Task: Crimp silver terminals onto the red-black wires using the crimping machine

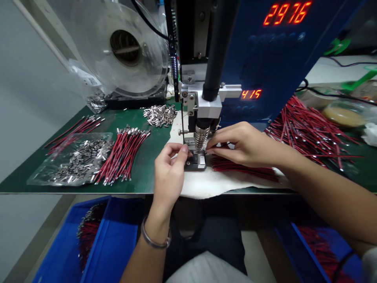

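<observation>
Both your hands work at the small fixture under the press head.

Your right hand [247, 145] has its grip closed, thumb and fingers pinched on the end of a red wire [216, 150], and holds it at the right side of the metal fixture [196, 161], just below the ribbed press head [202, 135]. Your left hand [169, 173] pinches thumb and forefinger almost shut at the fixture's left side; whether a small part is between them, I cannot tell. I judge this as the loading step. The next move asks for a straight wire end in the fixture and your fingertips away from the head.
</observation>
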`<state>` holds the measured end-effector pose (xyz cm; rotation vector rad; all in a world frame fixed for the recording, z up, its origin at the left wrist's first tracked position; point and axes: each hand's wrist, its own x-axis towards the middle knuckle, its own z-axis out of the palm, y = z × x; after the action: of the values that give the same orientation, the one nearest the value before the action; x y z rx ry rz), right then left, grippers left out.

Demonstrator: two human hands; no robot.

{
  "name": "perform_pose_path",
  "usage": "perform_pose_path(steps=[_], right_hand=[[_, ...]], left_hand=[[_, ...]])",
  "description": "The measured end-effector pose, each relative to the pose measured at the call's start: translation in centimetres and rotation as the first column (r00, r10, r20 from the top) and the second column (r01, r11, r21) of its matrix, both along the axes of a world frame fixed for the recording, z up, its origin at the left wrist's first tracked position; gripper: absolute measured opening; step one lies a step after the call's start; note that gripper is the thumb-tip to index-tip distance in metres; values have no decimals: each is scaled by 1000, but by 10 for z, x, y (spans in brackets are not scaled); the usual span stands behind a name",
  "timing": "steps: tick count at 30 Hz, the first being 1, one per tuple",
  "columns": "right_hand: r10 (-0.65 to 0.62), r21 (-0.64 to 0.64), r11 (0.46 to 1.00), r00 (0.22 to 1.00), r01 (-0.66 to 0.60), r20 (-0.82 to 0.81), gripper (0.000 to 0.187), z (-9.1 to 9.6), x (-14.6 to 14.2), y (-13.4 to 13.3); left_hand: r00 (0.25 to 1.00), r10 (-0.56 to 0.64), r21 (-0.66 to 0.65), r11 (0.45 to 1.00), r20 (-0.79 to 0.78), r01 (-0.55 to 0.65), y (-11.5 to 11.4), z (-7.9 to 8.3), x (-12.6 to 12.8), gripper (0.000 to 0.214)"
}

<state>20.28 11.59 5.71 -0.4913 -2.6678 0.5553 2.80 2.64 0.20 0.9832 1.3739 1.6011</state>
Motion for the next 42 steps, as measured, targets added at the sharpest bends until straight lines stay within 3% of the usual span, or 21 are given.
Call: perform_pose_path(steps=[21, 38, 42], right_hand=[[-19, -21, 1000, 999, 19, 32, 18, 0, -3, -2], [-20, -5, 1000, 1000, 20, -10, 16, -1, -2, -2], [31, -87, 996, 997, -36, -68, 13, 4, 1, -4]], left_hand=[[1000, 3, 4, 1000, 14, -3, 0, 0, 1, 23], [988, -55, 30, 998, 145, 51, 2, -1, 1, 28], [990, 21, 54, 998, 138, -29, -4, 0, 3, 30]])
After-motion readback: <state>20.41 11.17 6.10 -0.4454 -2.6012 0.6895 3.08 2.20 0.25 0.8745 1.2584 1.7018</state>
